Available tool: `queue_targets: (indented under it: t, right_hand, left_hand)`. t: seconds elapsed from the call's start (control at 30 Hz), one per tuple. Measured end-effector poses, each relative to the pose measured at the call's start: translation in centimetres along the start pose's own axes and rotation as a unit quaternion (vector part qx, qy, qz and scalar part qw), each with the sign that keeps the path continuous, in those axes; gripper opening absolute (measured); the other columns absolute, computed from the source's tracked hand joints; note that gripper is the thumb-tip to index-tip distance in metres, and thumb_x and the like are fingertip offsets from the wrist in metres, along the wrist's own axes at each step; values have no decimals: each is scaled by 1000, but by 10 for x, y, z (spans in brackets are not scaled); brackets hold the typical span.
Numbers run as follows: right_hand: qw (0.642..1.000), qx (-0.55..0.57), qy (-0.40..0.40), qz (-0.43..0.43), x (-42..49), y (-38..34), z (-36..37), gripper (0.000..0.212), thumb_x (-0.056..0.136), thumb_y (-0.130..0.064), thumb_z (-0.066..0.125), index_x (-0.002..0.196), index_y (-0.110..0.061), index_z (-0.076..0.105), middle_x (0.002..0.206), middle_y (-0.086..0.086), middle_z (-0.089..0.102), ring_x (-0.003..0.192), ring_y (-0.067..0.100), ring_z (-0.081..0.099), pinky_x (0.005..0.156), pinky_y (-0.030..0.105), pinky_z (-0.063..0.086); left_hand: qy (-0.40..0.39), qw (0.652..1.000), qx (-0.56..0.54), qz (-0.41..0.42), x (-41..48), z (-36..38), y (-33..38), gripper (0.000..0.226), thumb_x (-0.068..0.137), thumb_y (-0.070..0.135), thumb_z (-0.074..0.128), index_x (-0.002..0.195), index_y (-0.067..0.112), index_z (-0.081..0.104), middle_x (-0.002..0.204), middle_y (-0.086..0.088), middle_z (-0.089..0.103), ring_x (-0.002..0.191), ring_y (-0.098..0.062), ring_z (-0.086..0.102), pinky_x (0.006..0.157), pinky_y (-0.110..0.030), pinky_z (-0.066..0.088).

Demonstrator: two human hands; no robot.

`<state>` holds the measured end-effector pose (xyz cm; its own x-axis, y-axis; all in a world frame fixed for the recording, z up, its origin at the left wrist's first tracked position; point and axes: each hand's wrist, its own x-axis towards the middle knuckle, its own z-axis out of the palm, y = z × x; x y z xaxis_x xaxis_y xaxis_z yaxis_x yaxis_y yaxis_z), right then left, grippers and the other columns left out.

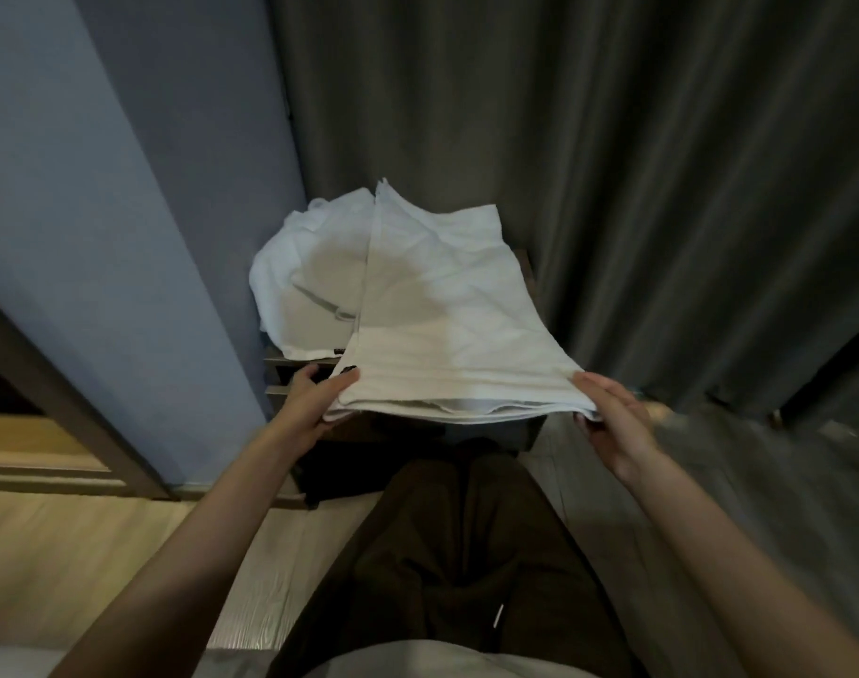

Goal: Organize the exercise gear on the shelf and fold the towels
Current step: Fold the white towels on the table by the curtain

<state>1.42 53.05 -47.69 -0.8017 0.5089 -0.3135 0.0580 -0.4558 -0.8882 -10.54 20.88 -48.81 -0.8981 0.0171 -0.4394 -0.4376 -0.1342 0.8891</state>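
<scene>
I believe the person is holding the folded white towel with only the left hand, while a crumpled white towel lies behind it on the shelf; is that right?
Not quite: the head view shows both hands on the folded towel, the left hand gripping its near left corner and the right hand its near right corner. The crumpled towel does lie behind it on the shelf.

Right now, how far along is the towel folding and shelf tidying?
One white towel already shows stacked layers at its near edge, so it is partly folded. The left hand and right hand pinch its near corners. A second towel lies crumpled on the shelf, unfolded. No exercise gear is identifiable.
</scene>
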Motion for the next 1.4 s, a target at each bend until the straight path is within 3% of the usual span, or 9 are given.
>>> queue_targets:
  t: [0.17,0.43,0.63,0.83,0.9,0.97,1.1,1.17,1.4]
  right_hand:
    - [999,54,9,1,15,-18,18,7,87,-5,64,89,-12,66,77,-1,73,74,9,69,57,20,56]
    - [997,79,9,22,70,-51,59,37,85,-10,69,119,3,62,113,17,67,107,26,64,97,38,50]
    - [996,76,19,49,132,-55,90,24,86,-15,68,105,1,66,91,13,68,80,17,65,75,24,57]
    - [996,-58,-29,59,184,-31,96,38,90,-11,62,128,-10,56,106,-1,64,89,10,62,78,19,48]
    - [960,-272,-48,-36,187,-22,96,51,90,-15,64,138,-17,48,116,-12,54,107,9,55,89,19,41]
    - [861,-462,-107,-182,185,-8,94,56,92,-20,62,143,-22,40,134,-16,40,130,7,36,107,22,26]
    - [627,-690,-205,-297,177,24,111,52,102,-33,33,147,-44,10,154,-16,4,146,12,-3,115,37,-14]
    - [606,-719,-197,-278,181,34,114,49,103,-38,23,141,-52,-4,158,-14,-1,148,16,-6,115,43,-16]
    - [598,-753,-169,-214,215,35,77,49,87,-72,3,133,-69,-15,160,-13,-9,148,18,-10,113,51,-14]
  left_hand:
    - [-59,996,-65,6,16,17,36,23,93,10,58,116,12,60,120,-12,61,82,-16,65,59,-24,57]
    - [-66,953,-280,-90,60,57,86,29,96,1,48,124,-6,51,117,-21,57,85,-25,59,65,-32,60]
    - [-25,961,-258,-99,111,82,100,15,94,4,52,104,-5,58,123,-17,55,99,-27,60,99,-37,44]
    - [42,960,-272,-43,142,88,67,35,102,9,32,134,-3,37,139,-25,44,127,-36,46,92,-27,47]
    - [92,975,-190,66,142,97,51,36,100,5,34,135,10,35,130,-24,52,116,-34,54,91,-27,45]
    - [122,956,17,265,136,110,37,42,97,1,42,136,13,39,127,-12,56,113,-21,55,92,-15,42]
    - [-31,732,476,486,139,137,9,47,92,8,37,137,17,47,142,-2,48,134,-19,41,116,-38,19]
    - [-18,660,624,418,150,139,4,54,97,20,34,148,32,24,156,13,17,146,-13,14,117,-48,-3]
    - [66,667,654,352,164,112,3,56,92,60,23,146,44,14,158,8,-2,146,-12,-6,118,-40,-12]
